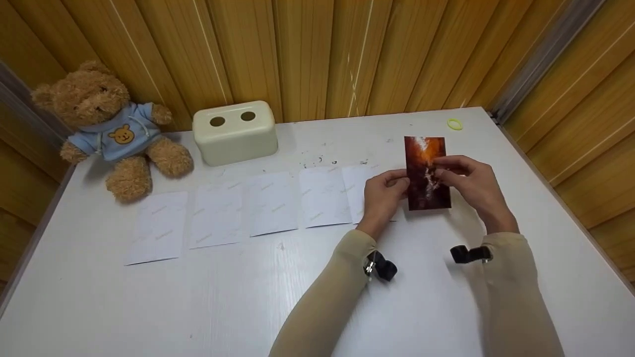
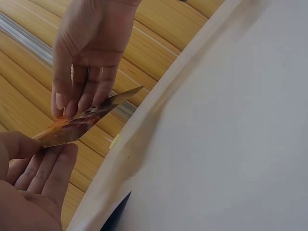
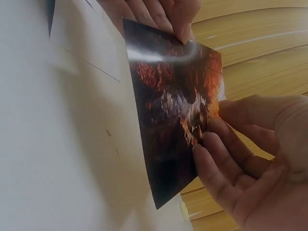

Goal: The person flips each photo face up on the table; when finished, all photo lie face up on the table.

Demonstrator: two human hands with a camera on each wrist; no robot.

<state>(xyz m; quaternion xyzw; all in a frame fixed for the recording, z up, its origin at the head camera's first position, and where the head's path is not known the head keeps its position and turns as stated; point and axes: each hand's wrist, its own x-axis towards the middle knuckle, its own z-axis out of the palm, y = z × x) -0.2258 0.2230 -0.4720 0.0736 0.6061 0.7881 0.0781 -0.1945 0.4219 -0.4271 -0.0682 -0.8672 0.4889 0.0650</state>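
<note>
A glossy photo print (image 1: 427, 196) in dark red, orange and white is raised over the table's right half, picture side toward the head camera. My left hand (image 1: 385, 193) pinches its left edge, the thumb in front and fingers behind, as the right wrist view shows. Fingertips of my right hand (image 1: 476, 186) touch the picture side near the right edge; its fingers are fairly straight. Several white sheets (image 1: 270, 203) with faint printed marks lie in a row to the left. The rightmost sheet (image 1: 353, 181) is partly hidden by my left hand.
A brown teddy bear (image 1: 92, 99) in a blue hoodie sits at the table's back left. Beside it stands a cream box (image 1: 238, 141) with two round holes. A yellow-green band (image 1: 455, 124) lies at the back right. Wooden panels (image 1: 307, 59) rise behind the table (image 1: 223, 307).
</note>
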